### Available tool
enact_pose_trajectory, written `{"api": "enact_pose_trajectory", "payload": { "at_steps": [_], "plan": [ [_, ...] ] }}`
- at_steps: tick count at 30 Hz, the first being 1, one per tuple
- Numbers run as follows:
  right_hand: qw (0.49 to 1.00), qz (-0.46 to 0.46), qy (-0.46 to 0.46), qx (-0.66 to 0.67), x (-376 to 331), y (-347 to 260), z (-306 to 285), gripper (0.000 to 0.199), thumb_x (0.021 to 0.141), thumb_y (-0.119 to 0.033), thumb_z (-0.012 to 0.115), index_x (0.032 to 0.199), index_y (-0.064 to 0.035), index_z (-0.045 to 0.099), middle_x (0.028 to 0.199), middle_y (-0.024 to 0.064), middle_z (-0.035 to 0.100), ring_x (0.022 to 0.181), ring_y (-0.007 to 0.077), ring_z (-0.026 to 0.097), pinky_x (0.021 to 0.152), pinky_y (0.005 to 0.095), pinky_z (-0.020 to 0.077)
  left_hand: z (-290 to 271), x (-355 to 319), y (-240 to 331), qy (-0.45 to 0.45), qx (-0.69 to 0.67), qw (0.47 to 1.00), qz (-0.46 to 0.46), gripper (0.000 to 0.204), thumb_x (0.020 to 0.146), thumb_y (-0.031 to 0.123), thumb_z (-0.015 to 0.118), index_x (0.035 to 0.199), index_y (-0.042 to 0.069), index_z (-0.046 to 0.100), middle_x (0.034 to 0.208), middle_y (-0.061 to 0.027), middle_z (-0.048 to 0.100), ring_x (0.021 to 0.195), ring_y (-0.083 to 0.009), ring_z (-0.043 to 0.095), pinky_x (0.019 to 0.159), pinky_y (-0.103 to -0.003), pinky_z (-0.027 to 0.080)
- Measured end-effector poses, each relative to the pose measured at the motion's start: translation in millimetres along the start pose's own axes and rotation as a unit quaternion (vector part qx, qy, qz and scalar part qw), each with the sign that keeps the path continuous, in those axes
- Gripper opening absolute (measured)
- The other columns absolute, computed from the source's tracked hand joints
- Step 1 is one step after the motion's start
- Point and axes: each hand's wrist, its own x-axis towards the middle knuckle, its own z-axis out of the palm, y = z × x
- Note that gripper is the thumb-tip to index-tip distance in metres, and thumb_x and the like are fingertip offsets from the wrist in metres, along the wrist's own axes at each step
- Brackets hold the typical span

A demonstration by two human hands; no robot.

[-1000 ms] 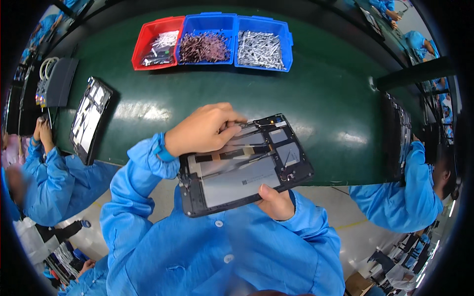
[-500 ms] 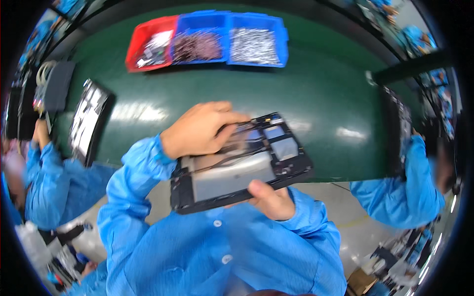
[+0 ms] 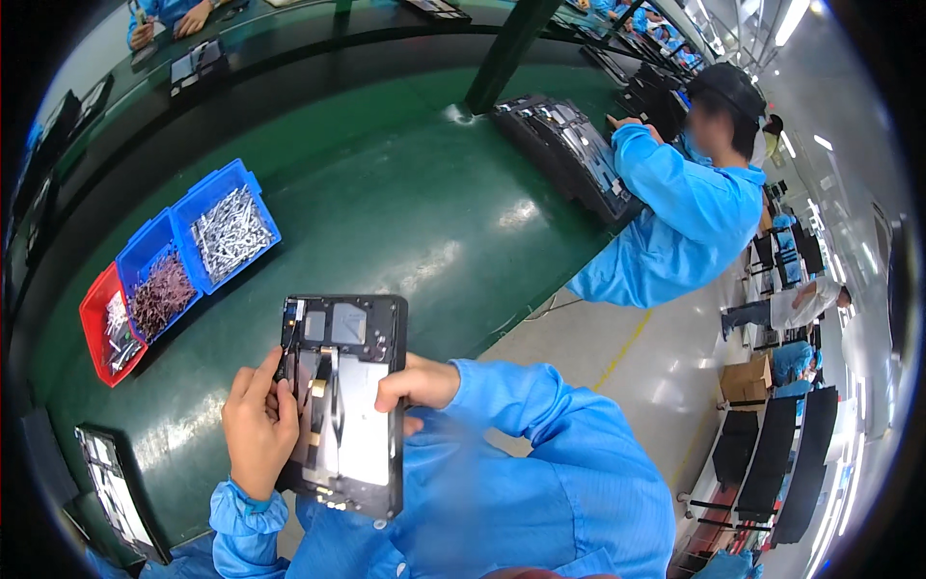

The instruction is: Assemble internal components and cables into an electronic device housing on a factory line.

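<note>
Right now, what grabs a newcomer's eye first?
The opened black tablet frame with a silvery inner plate, held upright at bottom centre between the left hand and right hand. Next, the row of blue and red plastic bins of small metal parts on the dark green table to the left. A blue-coated co-worker sits upper right.

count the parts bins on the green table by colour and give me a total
Blue bins: 2
Red bins: 1
Total: 3 bins, in a row on the green table, beyond the left hand.
</note>
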Motion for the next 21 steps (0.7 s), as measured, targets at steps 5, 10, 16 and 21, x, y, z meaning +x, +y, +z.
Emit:
{"api": "enact_pose_trajectory", "payload": {
  "at_steps": [5, 10, 16, 21],
  "plan": [
    [0.997, -0.022, 0.074, 0.000, -3, -18, -29, 0.050, 0.078, -0.009, 0.064, 0.125, 0.0061, 0.063, 0.084, 0.0141, 0.070, 0.059, 0.0187, 0.066, 0.040, 0.0328, 0.0471, 13, 0, -3, 0.016, -0.046, 0.997, -0.051, 0.044, 0.092, 0.006, 0.075, 0.134, 0.001, 0.065, 0.080, -0.0128, 0.065, 0.065, -0.0221, 0.064, 0.062, -0.036, 0.053],
    [0.920, -0.058, 0.234, -0.310, -14, -52, -24, 0.071, 0.087, -0.009, 0.082, 0.145, 0.0098, 0.047, 0.093, 0.0143, 0.071, 0.058, 0.0129, 0.067, 0.043, 0.0250, 0.0472, 18, 3, -4, 0.022, -0.098, 0.988, -0.119, 0.060, 0.091, 0.008, 0.075, 0.144, -0.003, 0.050, 0.077, -0.0087, 0.063, 0.059, -0.0184, 0.062, 0.057, -0.035, 0.052],
    [0.810, -0.188, 0.296, -0.470, -20, -41, -56, 0.043, 0.087, -0.012, 0.089, 0.120, 0.0070, 0.068, 0.074, 0.0019, 0.065, 0.057, 0.0047, 0.059, 0.045, 0.0217, 0.0431, 21, -2, -8, 0.022, -0.086, 0.991, -0.101, 0.066, 0.091, 0.004, 0.075, 0.149, -0.002, 0.044, 0.077, -0.0043, 0.059, 0.061, -0.0095, 0.057, 0.054, -0.027, 0.047],
    [0.886, -0.145, 0.298, -0.324, -9, -63, -62, 0.028, 0.093, -0.008, 0.080, 0.114, 0.0051, 0.067, 0.082, 0.0016, 0.068, 0.064, 0.0039, 0.060, 0.055, 0.0214, 0.0465, 20, -1, -15, 0.011, -0.100, 0.989, -0.105, 0.064, 0.090, 0.003, 0.075, 0.148, -0.002, 0.046, 0.077, -0.0027, 0.057, 0.061, -0.0082, 0.054, 0.054, -0.026, 0.045]
  ]
}}
